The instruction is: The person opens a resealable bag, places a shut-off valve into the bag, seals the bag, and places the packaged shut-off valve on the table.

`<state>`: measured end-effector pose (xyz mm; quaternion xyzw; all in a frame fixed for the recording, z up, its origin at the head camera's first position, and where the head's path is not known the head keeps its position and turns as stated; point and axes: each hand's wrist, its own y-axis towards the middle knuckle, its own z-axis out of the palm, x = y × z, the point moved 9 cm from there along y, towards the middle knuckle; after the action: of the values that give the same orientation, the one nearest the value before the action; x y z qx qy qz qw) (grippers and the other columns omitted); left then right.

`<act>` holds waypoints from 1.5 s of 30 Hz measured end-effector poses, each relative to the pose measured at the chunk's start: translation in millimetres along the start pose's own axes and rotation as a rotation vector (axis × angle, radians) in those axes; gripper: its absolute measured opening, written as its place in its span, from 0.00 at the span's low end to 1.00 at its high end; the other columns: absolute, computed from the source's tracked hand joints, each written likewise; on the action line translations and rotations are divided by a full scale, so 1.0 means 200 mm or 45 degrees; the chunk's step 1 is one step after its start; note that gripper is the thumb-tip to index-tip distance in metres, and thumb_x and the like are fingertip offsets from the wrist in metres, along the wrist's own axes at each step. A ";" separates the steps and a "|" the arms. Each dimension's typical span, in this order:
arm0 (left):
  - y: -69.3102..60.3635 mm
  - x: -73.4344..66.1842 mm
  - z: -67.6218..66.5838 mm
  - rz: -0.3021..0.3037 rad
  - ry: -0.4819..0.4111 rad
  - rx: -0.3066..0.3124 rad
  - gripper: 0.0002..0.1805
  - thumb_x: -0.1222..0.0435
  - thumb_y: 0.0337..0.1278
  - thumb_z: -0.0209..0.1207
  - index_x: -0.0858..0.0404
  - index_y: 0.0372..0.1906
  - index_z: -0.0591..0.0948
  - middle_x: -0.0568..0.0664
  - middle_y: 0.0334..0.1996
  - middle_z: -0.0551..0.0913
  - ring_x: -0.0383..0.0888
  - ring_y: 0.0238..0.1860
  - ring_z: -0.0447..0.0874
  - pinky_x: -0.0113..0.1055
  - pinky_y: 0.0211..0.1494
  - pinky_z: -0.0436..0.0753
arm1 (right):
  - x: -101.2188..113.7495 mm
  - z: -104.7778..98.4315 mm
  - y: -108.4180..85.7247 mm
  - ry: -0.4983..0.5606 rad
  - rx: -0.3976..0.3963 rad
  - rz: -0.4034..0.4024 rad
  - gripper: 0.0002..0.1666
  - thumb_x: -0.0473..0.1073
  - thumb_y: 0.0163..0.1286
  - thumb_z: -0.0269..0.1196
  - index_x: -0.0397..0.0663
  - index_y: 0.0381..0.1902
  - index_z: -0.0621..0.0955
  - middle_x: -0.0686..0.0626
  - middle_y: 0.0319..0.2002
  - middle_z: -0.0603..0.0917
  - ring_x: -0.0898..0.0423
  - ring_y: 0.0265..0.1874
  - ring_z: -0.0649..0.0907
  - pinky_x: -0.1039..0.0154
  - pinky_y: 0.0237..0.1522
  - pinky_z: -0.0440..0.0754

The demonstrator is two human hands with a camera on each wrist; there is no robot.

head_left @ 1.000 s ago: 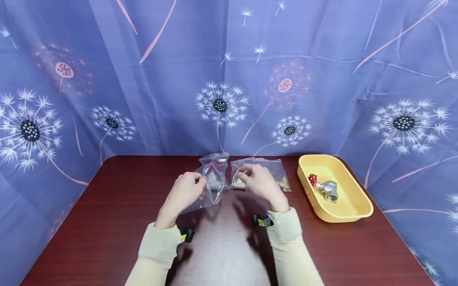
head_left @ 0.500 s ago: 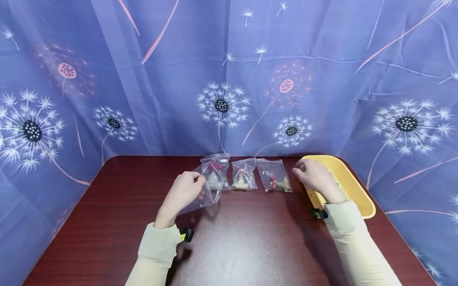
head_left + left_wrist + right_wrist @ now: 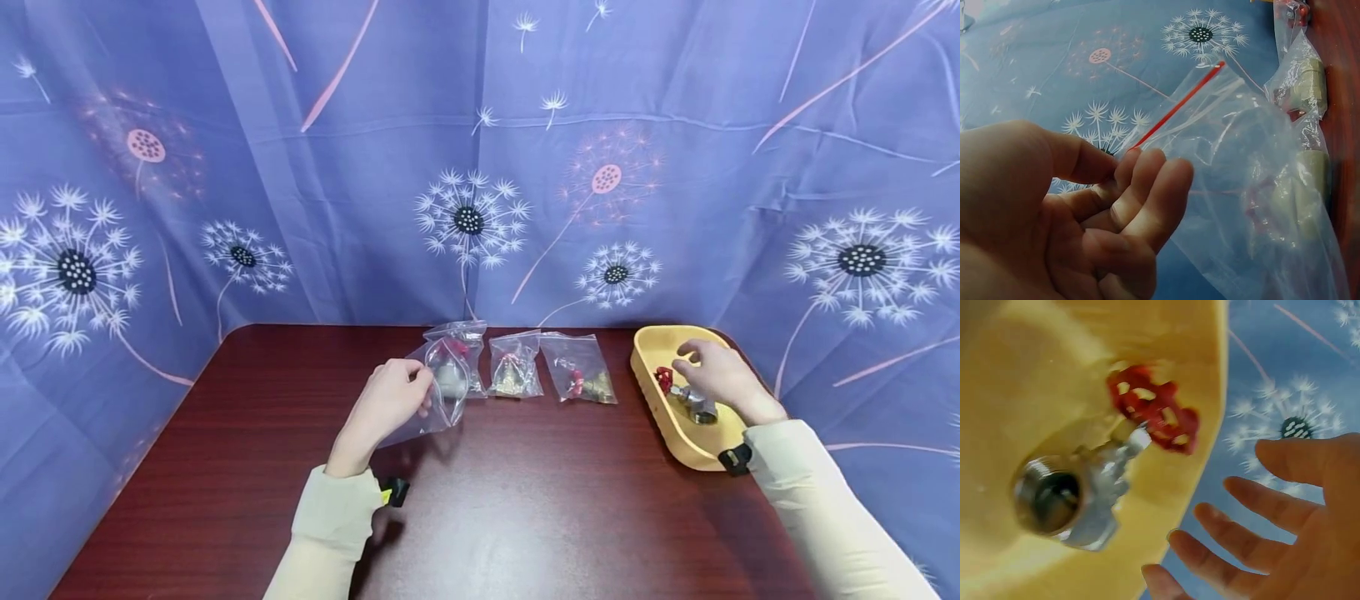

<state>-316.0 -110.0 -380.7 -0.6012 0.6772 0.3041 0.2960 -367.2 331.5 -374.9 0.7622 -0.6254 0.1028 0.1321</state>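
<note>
Between thumb and fingertips my left hand (image 3: pixel 386 407) pinches the edge of a clear zip bag (image 3: pixel 1241 156); the bag hangs with its mouth spread, and a red strip runs along its zip. Over the yellow tray (image 3: pixel 678 446) hovers my right hand (image 3: pixel 1272 531), fingers spread and holding nothing. Below it in the tray lies a metal gate valve (image 3: pixel 1082 500) with a red handwheel (image 3: pixel 1154 409). The hand is close to the valve but apart from it.
Bagged valves lie in a row at the back of the table: one bag (image 3: pixel 468 333) partly behind the held bag, a middle bag (image 3: pixel 516 367) and a right-hand bag (image 3: pixel 581 367), the last two with brass valves. A patterned curtain (image 3: pixel 375 167) stands behind the table.
My right hand has moved right, from beside the held bag to above the valve in the yellow tray. The left hand has stayed in place with the bag.
</note>
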 end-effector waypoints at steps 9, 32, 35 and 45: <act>-0.01 0.00 0.01 -0.004 -0.002 0.021 0.17 0.62 0.66 0.48 0.58 0.21 0.79 0.45 0.15 0.79 0.41 0.20 0.81 0.39 0.40 0.77 | -0.22 0.07 -0.08 0.479 0.197 0.235 0.36 0.51 0.76 0.52 0.29 0.68 0.59 0.22 0.60 0.68 0.28 0.56 0.72 0.41 0.42 0.79; -0.01 0.02 0.00 -0.009 0.016 0.038 0.18 0.61 0.67 0.48 0.59 0.21 0.78 0.45 0.15 0.80 0.41 0.21 0.80 0.39 0.37 0.76 | -0.43 0.29 -0.20 1.637 0.511 0.782 0.21 0.47 0.79 0.43 0.39 0.61 0.58 0.32 0.59 0.56 0.46 0.43 0.78 0.35 0.56 0.71; 0.00 0.02 0.00 -0.008 0.028 0.036 0.18 0.61 0.67 0.48 0.58 0.21 0.78 0.45 0.15 0.79 0.41 0.22 0.80 0.38 0.37 0.75 | -0.43 0.32 -0.20 1.694 0.528 0.830 0.18 0.46 0.78 0.45 0.39 0.57 0.62 0.35 0.51 0.67 0.46 0.42 0.81 0.37 0.55 0.73; 0.00 0.03 0.00 -0.004 0.023 0.043 0.18 0.61 0.67 0.48 0.59 0.20 0.78 0.45 0.15 0.79 0.41 0.22 0.80 0.39 0.37 0.76 | -0.49 0.38 -0.18 1.661 0.511 0.932 0.14 0.42 0.75 0.49 0.40 0.51 0.63 0.33 0.47 0.61 0.44 0.39 0.79 0.44 0.53 0.77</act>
<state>-317.3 -113.1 -384.6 -0.5998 0.6840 0.2866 0.3004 -352.5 403.1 -480.1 0.3014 -0.6025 0.6794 0.2906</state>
